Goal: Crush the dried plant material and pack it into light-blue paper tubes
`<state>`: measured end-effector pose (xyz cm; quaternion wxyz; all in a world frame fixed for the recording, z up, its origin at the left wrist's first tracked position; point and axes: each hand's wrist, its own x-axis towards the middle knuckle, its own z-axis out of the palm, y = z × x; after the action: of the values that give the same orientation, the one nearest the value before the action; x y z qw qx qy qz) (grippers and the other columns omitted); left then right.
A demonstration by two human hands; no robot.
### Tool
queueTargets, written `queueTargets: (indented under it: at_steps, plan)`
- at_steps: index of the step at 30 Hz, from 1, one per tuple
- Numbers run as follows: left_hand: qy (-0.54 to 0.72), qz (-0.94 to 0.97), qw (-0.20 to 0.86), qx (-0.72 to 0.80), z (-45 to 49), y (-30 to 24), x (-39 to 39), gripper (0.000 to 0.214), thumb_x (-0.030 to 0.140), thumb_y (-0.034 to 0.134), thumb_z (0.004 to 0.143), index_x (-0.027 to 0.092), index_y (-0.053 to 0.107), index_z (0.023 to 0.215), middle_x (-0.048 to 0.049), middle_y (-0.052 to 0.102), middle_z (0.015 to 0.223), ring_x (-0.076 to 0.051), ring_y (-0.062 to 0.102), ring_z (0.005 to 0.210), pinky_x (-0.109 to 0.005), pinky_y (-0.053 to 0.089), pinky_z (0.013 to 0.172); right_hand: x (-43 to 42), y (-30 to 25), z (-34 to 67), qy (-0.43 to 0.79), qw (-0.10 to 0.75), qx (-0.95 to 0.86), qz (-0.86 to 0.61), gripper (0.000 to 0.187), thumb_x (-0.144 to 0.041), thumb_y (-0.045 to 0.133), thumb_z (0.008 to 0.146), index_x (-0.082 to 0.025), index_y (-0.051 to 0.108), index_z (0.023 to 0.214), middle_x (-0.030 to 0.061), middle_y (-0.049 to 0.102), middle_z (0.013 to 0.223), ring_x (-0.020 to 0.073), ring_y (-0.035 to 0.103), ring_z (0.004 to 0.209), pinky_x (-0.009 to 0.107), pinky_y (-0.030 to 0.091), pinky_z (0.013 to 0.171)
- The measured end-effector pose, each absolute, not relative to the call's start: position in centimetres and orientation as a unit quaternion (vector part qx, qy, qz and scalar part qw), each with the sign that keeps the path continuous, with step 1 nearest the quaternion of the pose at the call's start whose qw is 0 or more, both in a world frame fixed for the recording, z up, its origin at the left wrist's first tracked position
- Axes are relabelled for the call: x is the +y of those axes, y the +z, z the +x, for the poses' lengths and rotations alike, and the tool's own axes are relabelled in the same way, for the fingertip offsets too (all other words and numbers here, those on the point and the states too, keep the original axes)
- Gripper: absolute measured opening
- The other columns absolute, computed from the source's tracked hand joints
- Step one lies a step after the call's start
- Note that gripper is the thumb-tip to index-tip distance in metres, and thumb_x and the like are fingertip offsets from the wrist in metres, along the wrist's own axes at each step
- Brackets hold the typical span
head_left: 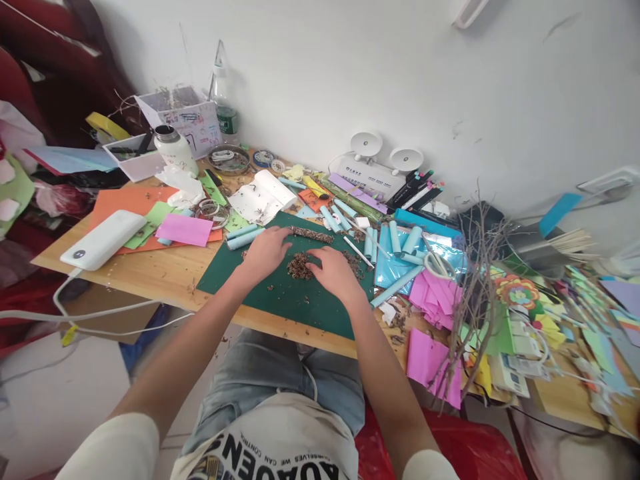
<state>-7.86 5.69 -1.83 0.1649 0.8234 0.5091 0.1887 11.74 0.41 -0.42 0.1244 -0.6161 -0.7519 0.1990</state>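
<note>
Both my hands rest palm-down on a dark green cutting mat [260, 293] on the wooden table. My left hand [266, 250] lies flat with fingers stretched toward a small heap of brown crumbs [299, 267]. My right hand [334, 267] lies flat on the other side of the heap, its fingers touching it. A long stick coated in brown crumbs [311, 234] lies on the mat just beyond my fingers. Neither hand holds anything.
Light blue paper rolls [395, 240], pink paper [435, 293] and bare twigs [475, 280] crowd the right. A white power bank [103, 239], orange paper [125, 200], a white bottle [173, 150] and boxes sit left. Markers [415, 190] lie by the wall.
</note>
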Motion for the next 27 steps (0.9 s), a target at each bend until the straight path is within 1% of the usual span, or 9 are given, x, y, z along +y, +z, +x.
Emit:
queueTargets:
  at_steps: [3, 5, 9, 12, 15, 18, 20, 24, 27]
  plan:
    - [0.186, 0.827, 0.199, 0.492, -7.8, -2.4, 3.1, 0.030, 0.022, 0.058, 0.091, 0.015, 0.068, 0.119, -0.0126, 0.071, 0.104, -0.027, 0.067, 0.096, -0.036, 0.052, 0.088, 0.5, -1.6, 10.8, 0.192, 0.144, -0.752, -0.613, 0.031, -0.024, 0.053, 0.097, -0.019, 0.070, 0.122, 0.0124, 0.069, 0.113, 0.0231, 0.065, 0.102, 0.032, 0.048, 0.091]
    - [0.180, 0.827, 0.208, 0.490, -7.3, -3.1, 2.3, 0.030, 0.021, 0.061, 0.089, 0.015, 0.069, 0.117, -0.0126, 0.070, 0.103, -0.027, 0.067, 0.095, -0.036, 0.053, 0.086, 1.1, -2.4, 10.3, 0.195, 0.153, -0.753, -0.609, 0.028, -0.016, 0.051, 0.094, -0.019, 0.076, 0.109, 0.0110, 0.071, 0.104, 0.0212, 0.066, 0.096, 0.031, 0.048, 0.089]
    - [0.191, 0.825, 0.232, 0.479, -6.8, -4.5, 2.3, 0.017, 0.014, 0.057, 0.088, 0.016, 0.072, 0.095, -0.0102, 0.069, 0.091, -0.026, 0.066, 0.090, -0.036, 0.052, 0.082, 1.6, -2.9, 10.6, 0.220, 0.233, -0.712, -0.624, 0.025, -0.013, 0.054, 0.090, -0.019, 0.077, 0.094, 0.0065, 0.074, 0.093, 0.0193, 0.067, 0.088, 0.030, 0.049, 0.087]
    - [0.226, 0.808, 0.246, 0.486, -7.1, -4.9, 2.5, 0.018, 0.013, 0.054, 0.088, 0.017, 0.072, 0.090, -0.0085, 0.069, 0.086, -0.025, 0.065, 0.086, -0.035, 0.051, 0.081, 0.8, -2.2, 11.6, 0.259, 0.285, -0.684, -0.620, 0.022, -0.019, 0.055, 0.091, -0.020, 0.076, 0.097, 0.0042, 0.075, 0.094, 0.0180, 0.067, 0.084, 0.029, 0.051, 0.083]
    - [0.236, 0.799, 0.257, 0.490, -7.4, -4.9, 2.5, 0.022, 0.015, 0.056, 0.088, 0.017, 0.072, 0.102, -0.0100, 0.070, 0.096, -0.025, 0.066, 0.090, -0.035, 0.052, 0.083, -0.1, -1.8, 12.1, 0.274, 0.242, -0.707, -0.605, 0.026, -0.018, 0.056, 0.091, -0.019, 0.075, 0.107, 0.0067, 0.072, 0.105, 0.0173, 0.066, 0.084, 0.030, 0.051, 0.085]
    - [0.212, 0.812, 0.249, 0.483, -7.3, -4.8, 2.7, 0.038, 0.015, 0.060, 0.084, 0.015, 0.067, 0.122, -0.0142, 0.066, 0.117, -0.025, 0.067, 0.094, -0.036, 0.054, 0.085, -0.5, -2.4, 11.7, 0.262, 0.197, -0.719, -0.612, 0.042, -0.020, 0.061, 0.090, -0.019, 0.064, 0.132, 0.0109, 0.064, 0.121, 0.0157, 0.063, 0.080, 0.032, 0.051, 0.085]
    - [0.185, 0.828, 0.238, 0.473, -6.9, -4.8, 2.9, 0.036, 0.012, 0.059, 0.083, 0.015, 0.069, 0.117, -0.0140, 0.068, 0.113, -0.026, 0.067, 0.096, -0.037, 0.053, 0.087, -0.5, -3.0, 11.1, 0.244, 0.183, -0.730, -0.612, 0.051, -0.023, 0.064, 0.089, -0.020, 0.058, 0.140, 0.0118, 0.060, 0.123, 0.0177, 0.064, 0.085, 0.033, 0.051, 0.087]
    - [0.205, 0.811, 0.270, 0.477, -6.6, -4.8, 3.0, 0.024, 0.011, 0.055, 0.083, 0.017, 0.074, 0.096, -0.0095, 0.074, 0.092, -0.026, 0.069, 0.091, -0.036, 0.053, 0.085, -0.3, -3.7, 10.4, 0.215, 0.177, -0.750, -0.601, 0.031, -0.017, 0.060, 0.090, -0.018, 0.071, 0.118, 0.0095, 0.066, 0.104, 0.0220, 0.063, 0.097, 0.033, 0.049, 0.091]
    - [0.263, 0.764, 0.315, 0.498, -7.2, -4.4, 2.8, 0.018, 0.017, 0.057, 0.085, 0.019, 0.073, 0.094, -0.0067, 0.076, 0.089, -0.023, 0.069, 0.083, -0.034, 0.053, 0.079, -0.5, -3.5, 10.9, 0.232, 0.254, -0.717, -0.607, 0.022, -0.015, 0.058, 0.089, -0.020, 0.075, 0.102, 0.0068, 0.071, 0.097, 0.0200, 0.065, 0.092, 0.031, 0.050, 0.090]
